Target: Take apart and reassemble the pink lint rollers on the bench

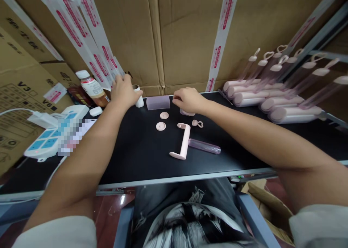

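Note:
My left hand [123, 92] is at the back of the black table, its thumb stretched across the front of a white cylinder [139, 102] and its other fingers bent apart from it. My right hand [188, 99] is curled beside a translucent lilac sheet [158, 103]; what its fingertips hold, if anything, is hidden. Partly under that hand lies a small clear pinkish piece [187, 112]. Nearer me are two pink round caps [161, 126], a pink heart-loop piece [197, 123], a pink bracket-shaped holder [185, 143] and a clear lilac tube [205, 146].
Several pink holders [288, 114] with tubes and looped tops stand at the right. A power strip [54, 132], a bottle [94, 88] and a white lid [95, 111] are at the left. Cardboard [187, 37] walls the back; the table edge [174, 181] is in front.

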Tool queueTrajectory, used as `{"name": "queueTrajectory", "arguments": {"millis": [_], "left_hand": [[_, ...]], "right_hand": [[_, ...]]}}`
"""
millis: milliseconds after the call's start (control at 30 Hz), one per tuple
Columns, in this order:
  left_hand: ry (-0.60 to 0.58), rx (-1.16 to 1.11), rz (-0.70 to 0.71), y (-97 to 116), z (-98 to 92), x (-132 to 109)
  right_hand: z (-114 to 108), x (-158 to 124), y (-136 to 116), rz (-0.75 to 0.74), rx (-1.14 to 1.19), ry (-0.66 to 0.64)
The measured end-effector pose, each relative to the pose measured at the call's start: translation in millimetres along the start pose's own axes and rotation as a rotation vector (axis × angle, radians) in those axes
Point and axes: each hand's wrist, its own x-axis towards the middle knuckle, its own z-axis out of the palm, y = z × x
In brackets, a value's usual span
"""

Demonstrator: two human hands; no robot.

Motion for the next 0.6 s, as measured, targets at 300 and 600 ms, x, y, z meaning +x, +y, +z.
{"name": "queueTrajectory", "arguments": {"millis": [300,600], "left_hand": [[-0.333,0.124,0.465,55.0,43.2,-14.5],[-0.179,0.073,0.475,61.4,43.9,-17.3]], "right_hand": [[24.6,-34.1,50.0,-0.08,0.15,0.09],[7.1,-46.1,86.1,0.258,0.17,-0.028]]}}
